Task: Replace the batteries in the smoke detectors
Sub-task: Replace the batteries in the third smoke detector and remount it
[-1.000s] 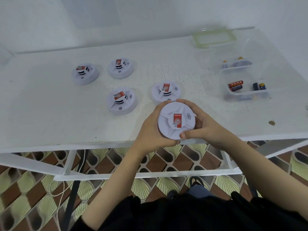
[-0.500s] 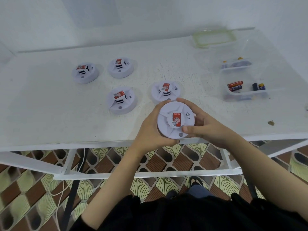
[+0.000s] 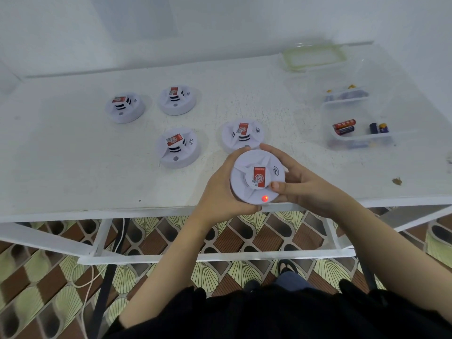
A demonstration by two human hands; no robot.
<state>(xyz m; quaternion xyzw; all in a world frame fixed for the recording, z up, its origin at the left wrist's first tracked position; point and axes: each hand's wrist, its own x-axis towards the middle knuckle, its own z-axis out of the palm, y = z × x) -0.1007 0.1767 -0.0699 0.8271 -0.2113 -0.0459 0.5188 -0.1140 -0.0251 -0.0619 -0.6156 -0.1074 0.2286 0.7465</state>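
Round white plastic smoke detector with a red label (image 3: pixel 256 178) is held face up over the near edge of the white painted desk (image 3: pixel 73 167), with a red lamp lit at its near rim. Left hand (image 3: pixel 220 192) cups the left side, fingers (image 3: pixel 237 154) curled round the rim. Right hand (image 3: pixel 303 185) grips the right side, thumb pressed on the top face beside the label and the other fingers wrapped round the far rim. Both forearms reach forward, wrists turned inward. Four matching white detectors (image 3: pixel 178 148) lie on the desk beyond. Clear plastic tub (image 3: pixel 362 140) of batteries (image 3: pixel 343 127) stands well right.
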